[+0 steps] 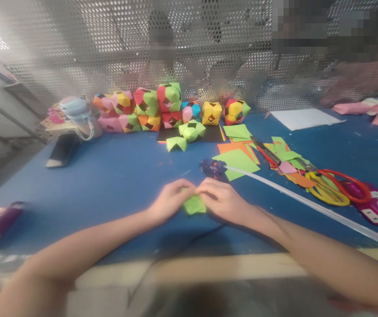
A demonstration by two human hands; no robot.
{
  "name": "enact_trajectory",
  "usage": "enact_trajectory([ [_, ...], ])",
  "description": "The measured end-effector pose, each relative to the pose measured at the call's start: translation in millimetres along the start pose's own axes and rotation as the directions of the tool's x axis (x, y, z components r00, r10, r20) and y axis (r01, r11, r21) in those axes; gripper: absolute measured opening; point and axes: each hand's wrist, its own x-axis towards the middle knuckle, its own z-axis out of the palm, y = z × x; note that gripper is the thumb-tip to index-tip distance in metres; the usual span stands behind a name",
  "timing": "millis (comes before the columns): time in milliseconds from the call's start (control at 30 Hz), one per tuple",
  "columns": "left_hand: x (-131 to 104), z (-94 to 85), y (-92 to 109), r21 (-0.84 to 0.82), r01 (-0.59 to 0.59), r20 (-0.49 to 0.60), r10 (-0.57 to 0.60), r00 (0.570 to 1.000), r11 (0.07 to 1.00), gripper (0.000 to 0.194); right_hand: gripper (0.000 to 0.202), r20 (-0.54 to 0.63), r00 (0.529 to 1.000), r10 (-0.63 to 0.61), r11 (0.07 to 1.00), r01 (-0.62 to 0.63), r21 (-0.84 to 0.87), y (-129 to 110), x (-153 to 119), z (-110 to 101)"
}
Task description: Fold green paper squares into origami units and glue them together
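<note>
Partly hidden by left hand (169, 200) and right hand (224, 196): small, blurry, squarish light-green paper (194, 205). Pinched by both, curled nearly closed. At one o'clock: dark-blue plastic glue gun (213, 166).

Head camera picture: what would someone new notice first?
Probably the bright paper balls, lined along the back of the blue table by the mesh screen. Next, perhaps, the long pale stick slanting rightward from the dark glue gun. Nearer, a green paper piece is in the grip of the left hand and right hand.
</note>
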Motion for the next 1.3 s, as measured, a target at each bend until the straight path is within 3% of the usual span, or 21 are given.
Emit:
enact_trajectory([
  [133,-1.5,1.0,-0.4,0.079,-0.055,-0.028,0.058,0.998,0.995,0.023,0.012,0.017,0.984,0.179,0.984,-0.179,0.009,0.1,-0.3,1.6],
  [200,-3.0,1.7,0.5,0.130,-0.083,-0.030,0.088,0.996,0.988,0.021,0.015,0.017,0.978,0.208,0.978,-0.207,-0.038,0.3,-0.7,3.1],
  [433,-7.5,2.1,6.5,0.245,-0.186,0.020,0.187,0.982,0.951,0.015,0.021,0.033,0.998,0.060,0.996,-0.058,-0.071,0.1,-3.1,2.9],
  [700,-8.9,2.6,8.7,0.257,-0.224,0.049,0.218,0.975,0.940,0.014,0.022,0.094,0.996,0.013,0.990,0.000,-0.139,1.2,-4.0,2.6],
  [933,-10.8,6.4,6.0,0.283,-0.271,0.111,0.249,0.962,0.920,0.003,0.029,0.122,0.980,-0.160,0.923,0.192,-0.332,3.7,-6.7,7.7],
  [1133,-9.7,4.3,0.3,0.270,-0.228,-0.012,0.240,0.971,0.935,0.001,0.026,0.181,0.983,-0.031,0.982,0.063,-0.175,-4.4,-3.0,-0.2],
  [1300,-5.2,1.2,-5.2,0.200,-0.205,-0.060,0.221,0.973,0.958,0.004,0.021,0.101,0.994,0.031,0.981,-0.011,-0.195,-3.7,-2.5,1.7],
])
